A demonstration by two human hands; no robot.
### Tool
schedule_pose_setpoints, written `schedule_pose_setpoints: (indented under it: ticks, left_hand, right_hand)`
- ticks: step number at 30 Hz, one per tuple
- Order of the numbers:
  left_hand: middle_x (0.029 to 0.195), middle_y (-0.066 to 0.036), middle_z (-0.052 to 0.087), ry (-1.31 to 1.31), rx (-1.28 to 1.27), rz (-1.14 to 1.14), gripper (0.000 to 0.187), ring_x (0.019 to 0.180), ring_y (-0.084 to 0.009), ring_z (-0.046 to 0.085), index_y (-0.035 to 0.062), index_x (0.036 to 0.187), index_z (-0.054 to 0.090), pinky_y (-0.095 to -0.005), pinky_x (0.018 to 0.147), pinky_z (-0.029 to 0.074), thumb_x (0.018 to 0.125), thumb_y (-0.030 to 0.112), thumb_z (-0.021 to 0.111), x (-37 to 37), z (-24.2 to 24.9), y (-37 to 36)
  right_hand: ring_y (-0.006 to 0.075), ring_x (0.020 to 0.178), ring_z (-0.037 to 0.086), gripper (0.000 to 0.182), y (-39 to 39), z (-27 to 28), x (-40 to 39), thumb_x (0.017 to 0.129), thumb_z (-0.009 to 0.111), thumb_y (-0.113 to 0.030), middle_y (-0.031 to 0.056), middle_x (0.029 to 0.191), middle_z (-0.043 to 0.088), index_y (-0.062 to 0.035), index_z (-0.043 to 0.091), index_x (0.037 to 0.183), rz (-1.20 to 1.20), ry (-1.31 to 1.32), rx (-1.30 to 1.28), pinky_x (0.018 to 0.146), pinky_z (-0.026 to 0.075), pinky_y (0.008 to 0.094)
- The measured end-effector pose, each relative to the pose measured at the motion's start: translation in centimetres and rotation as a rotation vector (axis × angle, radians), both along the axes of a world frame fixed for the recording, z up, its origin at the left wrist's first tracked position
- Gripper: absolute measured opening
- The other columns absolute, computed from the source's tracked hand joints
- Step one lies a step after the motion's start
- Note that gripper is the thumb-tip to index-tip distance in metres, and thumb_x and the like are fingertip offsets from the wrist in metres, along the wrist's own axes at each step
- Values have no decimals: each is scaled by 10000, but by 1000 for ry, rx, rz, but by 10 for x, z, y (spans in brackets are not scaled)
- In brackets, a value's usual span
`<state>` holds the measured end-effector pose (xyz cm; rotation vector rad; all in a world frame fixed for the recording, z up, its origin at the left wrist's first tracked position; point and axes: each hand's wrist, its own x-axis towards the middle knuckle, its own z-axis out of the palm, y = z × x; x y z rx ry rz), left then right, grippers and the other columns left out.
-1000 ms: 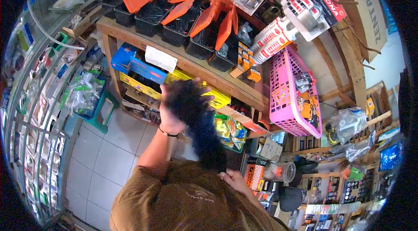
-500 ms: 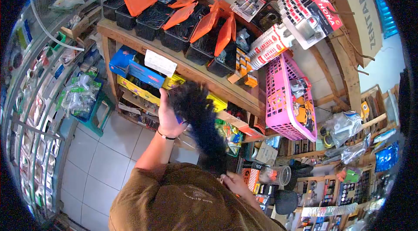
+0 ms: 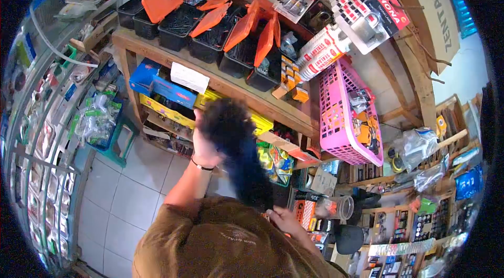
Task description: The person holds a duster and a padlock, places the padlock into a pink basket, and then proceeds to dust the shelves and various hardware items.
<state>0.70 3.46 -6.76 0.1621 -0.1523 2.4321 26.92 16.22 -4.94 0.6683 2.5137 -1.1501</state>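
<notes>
Head view, duster: a long, fluffy black duster [image 3: 244,160], as it seemed, was in the middle of the frame, blurred, in front of the shirt.
Long axis: slanted from the broad upper-left end down to the narrower lower-right end, between the hands.
Left hand: the left hand [image 3: 206,144] touched the broad end from its left side, thumb up; its fingers were mostly hidden, so how far they had closed could not be told.
Right hand: the right hand [image 3: 284,219] was at the narrow end, beside the brown shirt [image 3: 220,236], its fingers seemingly curled round that end; it was the nearer to the body.
Under the bench: a blue box [image 3: 173,92] and a yellow box [image 3: 164,111], just beyond the broad end, upper left of it.
Tabletop: the wooden tabletop [image 3: 292,114] crossed the upper middle, bearing black bins [image 3: 206,51] with raised orange lids [image 3: 241,29].
Right of centre: a pink basket [image 3: 362,156], well apart from both hands.
</notes>
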Motion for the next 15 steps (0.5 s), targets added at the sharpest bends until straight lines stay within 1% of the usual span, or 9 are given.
schedule_pose_setpoints:
  ticks: [2,3,4,8,9,10,12,14,15]
  left_hand:
    - [1191,-192,455,263,67,-78,793,1083,-380,440,46,1261,356,-492,928,336,763,662,325,-8,-18,0]
    - [1204,-179,446,229,153,-109,779,1079,-374,447,47,1265,349,-484,922,345,773,650,323,-5,-2,-6]
    - [1230,-161,425,-67,-37,-26,743,1090,-372,438,43,1266,341,-503,914,346,798,620,312,-1,3,-5]
    - [1230,-155,431,50,160,6,660,1117,-371,410,70,1259,355,-549,904,333,832,570,302,3,2,3]
    - [1219,-162,440,337,62,-61,673,1113,-372,414,85,1258,359,-551,905,333,820,591,293,-5,-21,9]
    - [1216,-164,441,341,223,-210,706,1118,-353,416,78,1265,350,-527,914,337,812,613,273,-20,-19,15]
    - [1215,-159,446,161,-23,-36,749,1117,-327,425,63,1272,341,-496,922,343,798,639,273,1,10,-1]
    - [1198,-159,459,67,-109,-45,818,1098,-318,444,36,1257,358,-472,952,315,758,682,305,2,27,7]
    - [1193,-171,457,78,-61,-84,830,1095,-332,440,35,1261,347,-476,956,308,751,688,310,2,20,11]
  right_hand:
    - [141,517,414,322,21,-23,13,865,482,-279,97,568,483,-1,484,702,-54,9,17,499,374,311]
    - [146,515,414,332,28,-31,19,864,483,-288,103,568,481,-2,480,696,-106,12,28,499,374,315]
    - [146,515,414,332,25,-26,18,864,483,-288,103,568,481,-2,480,696,-108,5,25,499,374,315]
    - [158,496,389,370,10,-18,14,850,499,-329,112,545,427,-3,457,681,-3,72,48,487,359,330]
    - [162,496,389,368,13,-19,15,851,496,-329,110,544,428,-3,461,686,24,27,59,490,360,332]
    - [167,496,389,366,16,-22,17,853,494,-329,108,544,429,-2,466,691,52,-21,70,493,362,334]
    - [190,494,387,362,22,-33,22,852,493,-333,114,543,437,-4,475,702,-33,88,28,499,364,340]
    - [192,495,417,344,25,-36,24,852,496,-321,115,547,456,-10,483,705,-164,64,24,497,372,338]
    - [196,504,468,341,19,-26,23,856,485,-318,123,550,475,-14,490,703,-72,35,86,495,384,340]
